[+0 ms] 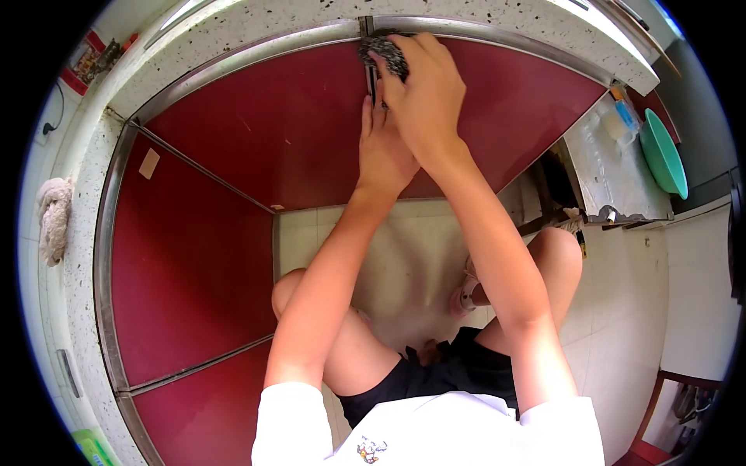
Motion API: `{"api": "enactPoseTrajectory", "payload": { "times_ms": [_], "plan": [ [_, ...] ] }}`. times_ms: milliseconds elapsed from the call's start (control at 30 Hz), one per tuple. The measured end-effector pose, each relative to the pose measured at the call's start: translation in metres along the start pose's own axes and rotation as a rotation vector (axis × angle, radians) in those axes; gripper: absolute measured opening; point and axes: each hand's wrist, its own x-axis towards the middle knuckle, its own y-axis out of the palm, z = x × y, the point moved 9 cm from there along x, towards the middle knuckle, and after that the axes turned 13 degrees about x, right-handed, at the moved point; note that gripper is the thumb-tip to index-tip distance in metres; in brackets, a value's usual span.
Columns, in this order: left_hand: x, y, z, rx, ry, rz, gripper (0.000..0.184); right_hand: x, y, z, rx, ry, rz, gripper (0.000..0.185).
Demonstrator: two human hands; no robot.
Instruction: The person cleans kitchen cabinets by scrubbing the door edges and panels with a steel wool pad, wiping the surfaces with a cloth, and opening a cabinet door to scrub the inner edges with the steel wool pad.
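Note:
A dark, wiry scouring pad [383, 56] is pressed against the metal frame [311, 39] at the top of the red cabinet doors [256, 124]. My right hand [427, 89] is wrapped round the pad, its fingers near the upper rail. Just below and to the left, my left hand [382, 147] rests against the doors at the vertical metal strip between them. Its fingers point up and lie partly apart, with nothing visible in them. The right hand and wrist overlap its right edge.
Speckled stone countertop [179, 70] edges run above and left. A greyish cloth [54, 221] hangs over the left edge. At the right, a green basin [663, 154] leans by a low covered table [610, 171]. My bent knees flank the tiled floor [396, 241].

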Motion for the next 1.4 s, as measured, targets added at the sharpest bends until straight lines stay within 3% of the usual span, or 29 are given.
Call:
{"api": "enactPoseTrajectory", "payload": {
  "times_ms": [67,167,267,300,400,467,500,567,733,800,1000,1033,1067,1133,1167,1267,1367,1400],
  "plan": [
    [0.003,-0.002,0.002,0.01,0.019,-0.035,0.052,0.006,-0.001,-0.005,0.012,-0.012,-0.044,0.019],
    [-0.007,0.015,-0.002,0.055,0.063,0.088,0.067,0.01,0.003,-0.007,0.009,0.002,-0.094,0.021],
    [-0.006,0.011,0.007,-0.228,-0.078,0.092,0.065,0.01,0.022,-0.005,0.016,-0.024,-0.106,0.021],
    [-0.009,0.023,0.017,-0.455,-0.209,0.172,0.063,0.008,0.027,-0.002,0.014,-0.032,-0.112,0.021],
    [-0.011,0.03,0.018,-0.625,-0.284,0.179,0.056,0.009,0.028,-0.006,0.024,-0.021,-0.053,0.022],
    [-0.005,0.021,0.003,-0.276,-0.096,0.186,0.056,0.013,0.017,-0.011,0.048,-0.025,-0.046,0.024],
    [-0.003,0.022,0.002,-0.284,-0.086,0.184,0.056,0.014,0.01,-0.015,0.037,-0.027,-0.053,0.024],
    [0.0,0.009,-0.001,-0.065,-0.033,0.014,0.061,0.012,-0.029,-0.037,-0.077,0.106,-0.254,0.029],
    [0.002,0.004,0.0,-0.054,-0.032,0.092,0.065,0.006,-0.119,-0.074,-0.064,0.214,-0.562,0.035],
    [0.001,0.002,0.0,-0.073,0.004,0.096,0.066,0.002,-0.121,-0.082,0.02,0.36,-0.561,0.035],
    [-0.001,0.003,0.002,-0.035,-0.001,0.122,0.067,0.008,-0.033,-0.044,-0.046,0.233,-0.331,0.039],
    [-0.003,-0.007,0.003,-0.22,-0.023,0.008,0.065,0.007,-0.016,-0.031,-0.049,0.21,-0.327,0.038],
    [-0.01,0.014,0.008,-0.432,-0.09,0.133,0.064,0.007,-0.002,-0.017,-0.052,0.185,-0.323,0.036],
    [-0.024,0.046,0.018,-0.834,-0.303,0.346,0.063,0.005,0.024,-0.016,0.098,0.366,-0.262,0.032],
    [-0.026,0.045,0.019,-1.08,-0.383,0.291,0.062,0.005,0.026,-0.015,0.136,0.352,-0.286,0.03],
    [-0.03,0.052,0.023,-1.346,-0.516,0.251,0.055,0.002,0.023,-0.013,0.142,0.332,-0.311,0.029],
    [-0.027,0.052,0.023,-0.946,-0.438,0.312,0.053,0.005,0.021,-0.016,0.111,0.234,-0.233,0.029],
    [-0.013,0.025,0.018,-0.532,-0.22,0.143,0.055,0.004,0.015,-0.018,0.105,0.231,-0.23,0.029]
  ]
}}
